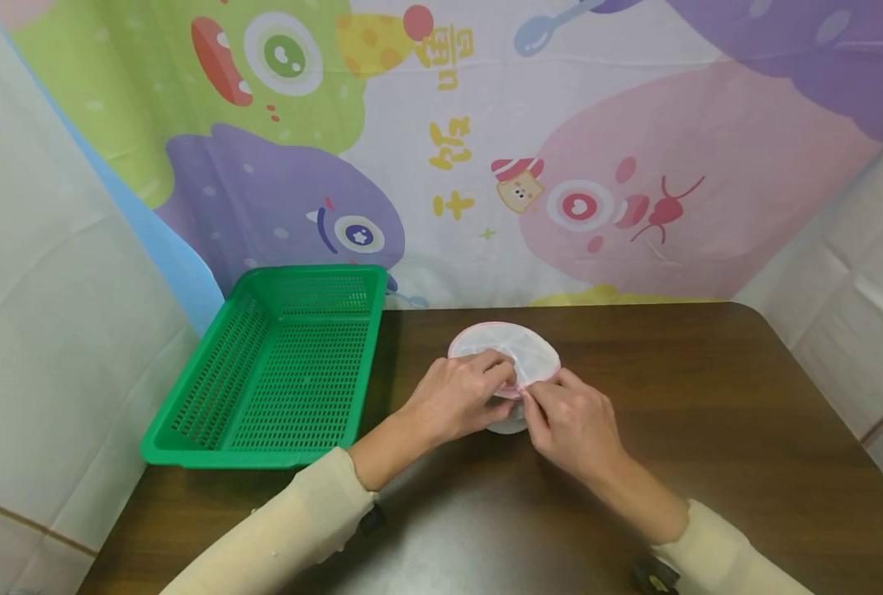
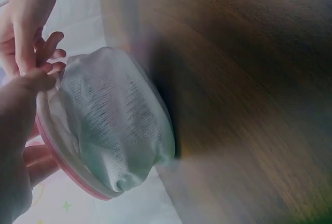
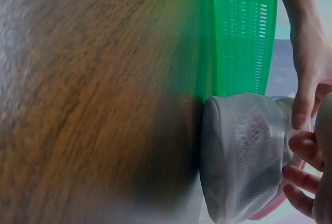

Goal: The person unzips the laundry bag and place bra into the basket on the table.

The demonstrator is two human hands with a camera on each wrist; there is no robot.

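A round white mesh laundry bag [image 1: 538, 351] with pink trim stands on the table between the two hands, its top tilted up in the head view. My left hand [image 1: 459, 397] holds the near left side of the rim, fingers curled over the top and thumb below. At the near right edge my right hand [image 1: 578, 417] pinches the pink-trimmed rim between thumb and fingers. The hands' fingertips lie close together at the rim. In the left wrist view the soft mesh side [image 2: 119, 115] of the bag sags in folds. The bag's lower side [image 3: 249, 151] also shows in the right wrist view.
A green perforated plastic basket [image 1: 372, 355] stands to the left on the dark wooden table [image 1: 709, 413]. Behind the table hangs a cloth with cartoon figures [image 1: 478, 273]. Pale panels [image 1: 62, 330] rise at both sides.
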